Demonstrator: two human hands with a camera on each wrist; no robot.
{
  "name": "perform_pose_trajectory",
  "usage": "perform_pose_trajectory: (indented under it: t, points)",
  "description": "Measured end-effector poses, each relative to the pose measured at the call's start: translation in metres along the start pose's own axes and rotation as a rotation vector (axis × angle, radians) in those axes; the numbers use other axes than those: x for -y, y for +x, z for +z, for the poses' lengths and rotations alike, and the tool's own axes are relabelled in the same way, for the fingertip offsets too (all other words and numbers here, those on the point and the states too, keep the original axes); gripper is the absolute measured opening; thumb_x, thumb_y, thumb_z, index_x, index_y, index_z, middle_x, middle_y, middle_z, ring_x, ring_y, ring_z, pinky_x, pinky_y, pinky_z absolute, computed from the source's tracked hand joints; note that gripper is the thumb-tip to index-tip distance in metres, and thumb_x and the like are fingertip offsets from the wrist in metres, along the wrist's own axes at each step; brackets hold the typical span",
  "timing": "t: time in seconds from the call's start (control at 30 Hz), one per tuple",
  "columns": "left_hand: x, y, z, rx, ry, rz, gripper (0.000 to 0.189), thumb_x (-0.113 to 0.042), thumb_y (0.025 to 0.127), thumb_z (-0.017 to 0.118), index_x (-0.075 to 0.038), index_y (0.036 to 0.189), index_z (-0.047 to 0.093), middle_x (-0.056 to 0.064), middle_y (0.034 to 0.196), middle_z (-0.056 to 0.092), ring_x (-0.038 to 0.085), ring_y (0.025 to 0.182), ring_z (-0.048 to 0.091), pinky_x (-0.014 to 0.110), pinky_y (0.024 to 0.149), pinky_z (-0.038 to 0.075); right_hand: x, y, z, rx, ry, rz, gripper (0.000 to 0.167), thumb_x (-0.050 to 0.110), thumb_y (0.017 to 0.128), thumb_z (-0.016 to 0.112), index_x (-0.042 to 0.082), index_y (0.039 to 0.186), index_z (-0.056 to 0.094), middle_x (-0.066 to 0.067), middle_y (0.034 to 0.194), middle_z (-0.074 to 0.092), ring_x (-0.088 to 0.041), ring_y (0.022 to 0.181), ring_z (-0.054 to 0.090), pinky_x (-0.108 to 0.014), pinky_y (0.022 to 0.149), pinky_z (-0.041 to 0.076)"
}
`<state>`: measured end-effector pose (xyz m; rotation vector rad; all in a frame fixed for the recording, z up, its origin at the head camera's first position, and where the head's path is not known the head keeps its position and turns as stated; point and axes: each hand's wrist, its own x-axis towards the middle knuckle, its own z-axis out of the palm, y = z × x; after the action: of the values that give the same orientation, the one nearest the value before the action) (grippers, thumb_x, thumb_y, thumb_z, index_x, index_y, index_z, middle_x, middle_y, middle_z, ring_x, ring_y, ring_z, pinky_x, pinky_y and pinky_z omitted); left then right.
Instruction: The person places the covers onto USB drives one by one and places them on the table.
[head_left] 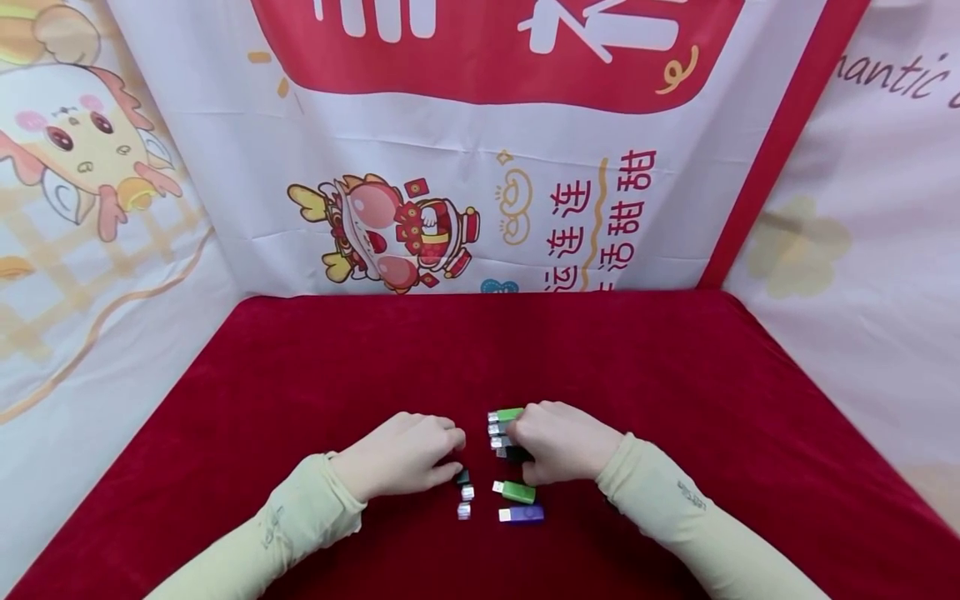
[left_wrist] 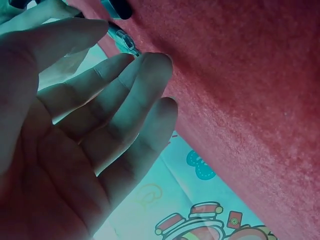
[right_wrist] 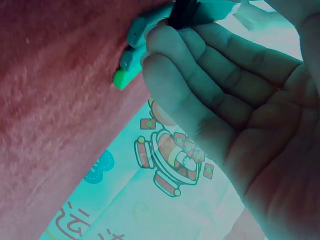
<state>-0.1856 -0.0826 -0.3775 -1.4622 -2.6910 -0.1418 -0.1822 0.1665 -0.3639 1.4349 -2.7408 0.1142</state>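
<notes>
A black USB stick (head_left: 512,454) lies between the curled forefinger and thumb of the right hand (head_left: 561,442), which appear to pinch it, beside two gray sticks (head_left: 505,442) and a green stick (head_left: 510,414) in a row. Nearer the person lie another green stick (head_left: 519,493) and a purple stick (head_left: 525,514). The left hand (head_left: 408,454), thumb and fingers apart, is beside a small dark piece (head_left: 462,477) and two clear pieces (head_left: 467,492) on red cloth (head_left: 480,358). Lining up sticks seems underway; next calls for releasing without nudging neighbors.
</notes>
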Motion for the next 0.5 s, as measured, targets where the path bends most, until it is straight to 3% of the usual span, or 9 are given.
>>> perform_pose_trajectory:
  t: [0.27,0.5]
  points:
    - [-0.003,0.001,0.003,0.019,0.011,0.006,0.013,-0.029,0.086,0.074,-0.02,0.082,0.066,-0.012,0.073,0.051,0.003,0.061,0.047,0.024,0.054,0.044,-0.005,-0.004,-0.014,-0.006,0.083,0.043,0.022,0.017,0.073,0.084,0.012,0.083,0.066,0.008,0.069,0.058,0.001,0.054,0.048,-0.013,0.051,0.043]
    - [-0.004,0.001,0.004,0.05,0.004,0.033,0.013,-0.031,0.086,0.074,-0.019,0.088,0.069,-0.01,0.08,0.056,0.003,0.064,0.049,0.024,0.057,0.046,-0.006,-0.006,-0.02,-0.023,0.096,0.048,0.02,0.016,0.074,0.082,0.012,0.083,0.065,0.007,0.07,0.057,-0.003,0.053,0.047,-0.016,0.05,0.042]
